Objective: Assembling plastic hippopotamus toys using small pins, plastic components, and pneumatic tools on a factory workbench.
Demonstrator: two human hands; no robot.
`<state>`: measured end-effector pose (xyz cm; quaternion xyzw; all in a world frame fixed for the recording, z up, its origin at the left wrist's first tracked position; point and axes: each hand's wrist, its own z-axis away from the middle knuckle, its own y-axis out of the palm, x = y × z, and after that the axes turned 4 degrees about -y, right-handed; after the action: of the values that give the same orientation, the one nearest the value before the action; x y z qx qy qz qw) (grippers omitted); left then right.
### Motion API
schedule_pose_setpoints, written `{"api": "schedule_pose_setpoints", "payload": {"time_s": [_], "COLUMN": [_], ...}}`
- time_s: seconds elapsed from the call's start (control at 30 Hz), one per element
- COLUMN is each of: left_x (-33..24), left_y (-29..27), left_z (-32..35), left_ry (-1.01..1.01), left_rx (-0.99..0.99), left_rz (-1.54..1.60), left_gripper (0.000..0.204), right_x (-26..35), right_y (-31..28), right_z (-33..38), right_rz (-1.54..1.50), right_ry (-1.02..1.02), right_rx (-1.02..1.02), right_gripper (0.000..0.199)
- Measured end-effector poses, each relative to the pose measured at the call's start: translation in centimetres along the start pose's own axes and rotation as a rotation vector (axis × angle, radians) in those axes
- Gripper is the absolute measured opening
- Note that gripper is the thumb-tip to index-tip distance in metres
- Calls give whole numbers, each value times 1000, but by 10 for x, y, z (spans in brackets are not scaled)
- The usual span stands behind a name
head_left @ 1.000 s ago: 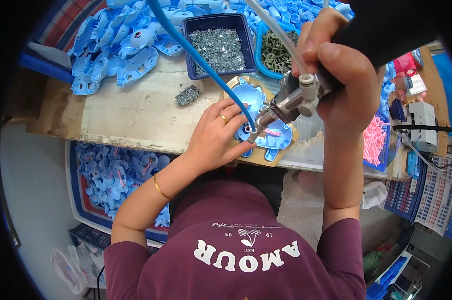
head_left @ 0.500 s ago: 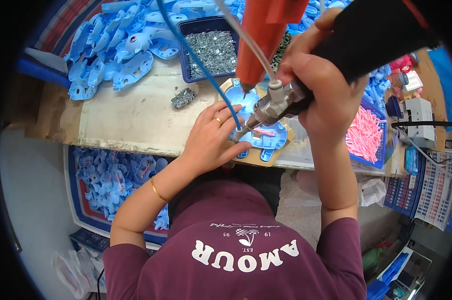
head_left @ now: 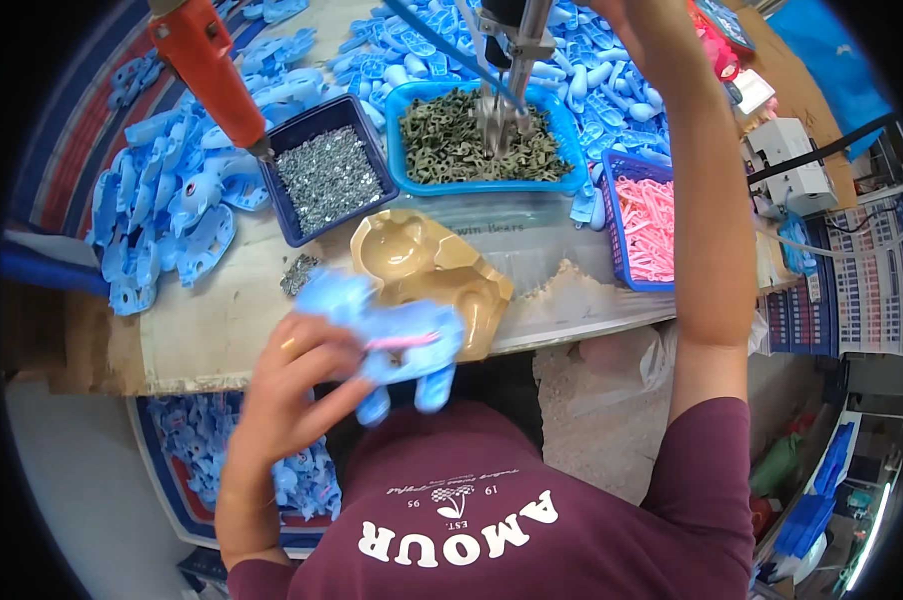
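Note:
My left hand (head_left: 297,385) grips a blue plastic animal-shaped toy (head_left: 397,345) with a pink strip on it, lifted just in front of the table edge. Behind the toy, an empty tan moulded cradle (head_left: 422,260) lies on the workbench (head_left: 202,320). My right hand (head_left: 637,20) is raised to the top edge, mostly cut off. It is at a metal power screwdriver (head_left: 507,50) with a blue hose, which hangs tip down over a blue tray of olive-green parts (head_left: 472,185).
A dark blue tray of silver screws (head_left: 327,175) sits left of the green parts. A basket of pink pieces (head_left: 647,225) stands at the right. Blue toy shells (head_left: 162,220) are heaped at the back left. An orange tool (head_left: 207,65) hangs above. A crate of blue shells (head_left: 202,440) sits below the bench.
The screwdriver has risen off the toy and moved back over the green parts tray. My left hand has lifted the blue toy out of the tan cradle toward me.

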<state>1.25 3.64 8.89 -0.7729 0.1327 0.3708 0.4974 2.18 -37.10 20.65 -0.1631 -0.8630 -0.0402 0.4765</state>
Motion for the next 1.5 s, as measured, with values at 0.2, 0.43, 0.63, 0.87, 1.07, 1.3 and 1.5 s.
{"api": "schedule_pose_setpoints", "payload": {"time_s": [0.2,0.43,0.63,0.87,1.07,1.3,1.5], "left_x": [-28,-13,-8,-24,-2,-8,-3], "left_y": [-105,-80,-29,79,121,106,98], "left_z": [104,121,12,-71,-86,-58,-29], "left_ry": [-564,-794,-245,-75,101,209,108], "left_rx": [270,-71,163,-117,-196,-178,-194], "left_rz": [-171,-535,-204,327,259,56,40], "left_gripper": [25,45,41,43,33,34,36], "right_x": [-135,-173,-118,-23,-30,-116,-140], "right_y": [-136,-150,-142,2,5,-168,-200], "right_z": [78,103,112,144,165,132,144], "right_rz": [1298,1442,1279,332,181,1234,1708], "right_ry": [381,437,331,352,472,348,525], "right_rx": [284,548,492,844,760,-118,-63], "right_gripper": [22,42,44,34,30,20,30]}}
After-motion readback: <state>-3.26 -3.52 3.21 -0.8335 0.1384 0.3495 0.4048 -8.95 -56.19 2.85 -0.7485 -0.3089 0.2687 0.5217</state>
